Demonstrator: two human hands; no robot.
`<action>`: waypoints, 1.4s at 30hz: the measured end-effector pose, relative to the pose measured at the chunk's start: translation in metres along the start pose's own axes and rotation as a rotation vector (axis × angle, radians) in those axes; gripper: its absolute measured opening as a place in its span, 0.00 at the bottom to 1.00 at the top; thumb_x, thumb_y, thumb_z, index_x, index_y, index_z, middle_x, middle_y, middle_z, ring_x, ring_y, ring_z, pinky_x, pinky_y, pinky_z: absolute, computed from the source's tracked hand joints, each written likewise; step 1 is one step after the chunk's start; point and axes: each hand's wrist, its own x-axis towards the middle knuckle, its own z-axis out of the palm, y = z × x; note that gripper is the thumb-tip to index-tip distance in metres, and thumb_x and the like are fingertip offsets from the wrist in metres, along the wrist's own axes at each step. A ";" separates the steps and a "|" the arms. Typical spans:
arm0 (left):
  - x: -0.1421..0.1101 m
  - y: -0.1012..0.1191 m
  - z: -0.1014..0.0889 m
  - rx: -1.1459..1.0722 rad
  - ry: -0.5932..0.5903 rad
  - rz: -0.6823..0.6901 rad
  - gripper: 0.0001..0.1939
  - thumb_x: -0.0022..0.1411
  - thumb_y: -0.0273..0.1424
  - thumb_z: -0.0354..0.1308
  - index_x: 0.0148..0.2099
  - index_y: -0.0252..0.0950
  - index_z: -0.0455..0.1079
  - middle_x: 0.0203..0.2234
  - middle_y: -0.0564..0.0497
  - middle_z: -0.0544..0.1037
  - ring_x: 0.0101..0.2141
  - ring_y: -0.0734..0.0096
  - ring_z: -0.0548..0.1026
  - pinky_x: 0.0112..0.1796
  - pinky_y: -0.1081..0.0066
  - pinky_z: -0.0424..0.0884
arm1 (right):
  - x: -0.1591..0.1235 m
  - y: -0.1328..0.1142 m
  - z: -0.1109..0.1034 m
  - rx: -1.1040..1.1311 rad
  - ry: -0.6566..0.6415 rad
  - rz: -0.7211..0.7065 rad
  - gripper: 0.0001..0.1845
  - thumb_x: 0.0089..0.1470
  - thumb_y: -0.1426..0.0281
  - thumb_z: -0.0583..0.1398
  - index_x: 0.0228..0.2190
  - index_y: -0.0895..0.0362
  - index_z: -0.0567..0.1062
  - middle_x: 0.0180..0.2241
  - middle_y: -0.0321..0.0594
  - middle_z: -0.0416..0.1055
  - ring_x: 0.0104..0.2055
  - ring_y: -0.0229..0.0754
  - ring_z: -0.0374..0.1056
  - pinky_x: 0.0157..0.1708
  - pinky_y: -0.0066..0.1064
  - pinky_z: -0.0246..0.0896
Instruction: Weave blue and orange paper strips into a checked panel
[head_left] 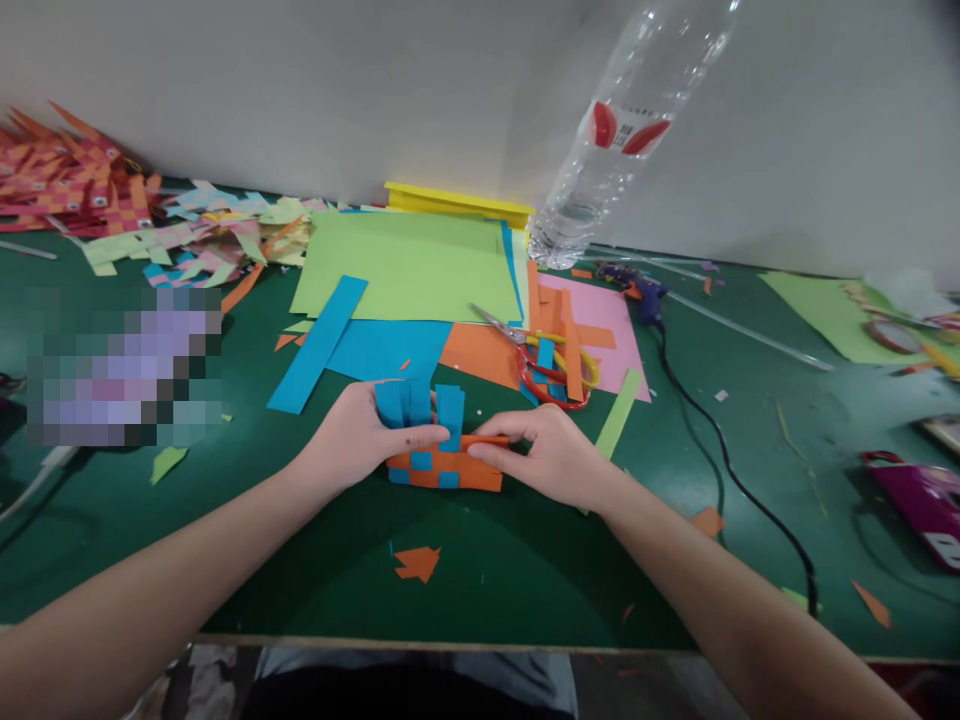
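Between my two hands is a small woven paper piece (471,472) of blue and orange strips, held just above the green table. My left hand (367,430) grips it from the left, thumb across the front, with blue strips (451,405) standing up beside the thumb. Some of the left fingers are hidden behind the paper. At the right edge, my right hand (544,450) pinches an orange paper strip (486,440) that runs along the top of the weave. A loose orange scrap (418,564) lies in front of them.
Scissors (517,340) lie among paper strips behind my hands. Beyond are a stack of green sheets (405,265) and a plastic bottle (600,150). A glue gun (646,298) with a black cord sits right. Woven paper pieces (90,180) are heaped far left.
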 end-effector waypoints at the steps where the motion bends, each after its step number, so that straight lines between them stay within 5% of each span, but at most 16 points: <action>1: 0.000 0.000 0.000 -0.003 -0.001 0.000 0.10 0.46 0.36 0.67 0.25 0.36 0.74 0.20 0.53 0.77 0.22 0.70 0.73 0.23 0.73 0.69 | 0.000 0.000 0.000 0.002 -0.001 0.002 0.11 0.56 0.63 0.58 0.31 0.56 0.78 0.28 0.34 0.76 0.26 0.33 0.68 0.22 0.24 0.59; 15: -0.003 -0.003 -0.002 0.017 0.007 0.039 0.12 0.48 0.38 0.67 0.25 0.34 0.75 0.20 0.53 0.77 0.22 0.73 0.71 0.24 0.75 0.67 | 0.001 0.001 -0.001 -0.022 0.023 -0.041 0.09 0.57 0.66 0.58 0.31 0.56 0.77 0.29 0.34 0.77 0.28 0.33 0.69 0.28 0.24 0.61; 22: -0.002 -0.003 -0.004 0.124 0.031 0.097 0.17 0.51 0.40 0.65 0.19 0.35 0.68 0.12 0.59 0.66 0.16 0.78 0.60 0.19 0.76 0.59 | 0.001 0.001 -0.001 -0.032 0.020 -0.038 0.09 0.57 0.67 0.58 0.31 0.56 0.77 0.29 0.34 0.77 0.28 0.34 0.69 0.28 0.24 0.60; 42: -0.007 0.003 -0.006 0.284 0.072 0.113 0.19 0.54 0.45 0.61 0.21 0.36 0.66 0.14 0.57 0.62 0.17 0.76 0.57 0.19 0.75 0.53 | 0.001 -0.003 -0.001 -0.058 0.045 -0.046 0.08 0.55 0.65 0.60 0.33 0.57 0.76 0.30 0.35 0.77 0.28 0.34 0.69 0.28 0.24 0.60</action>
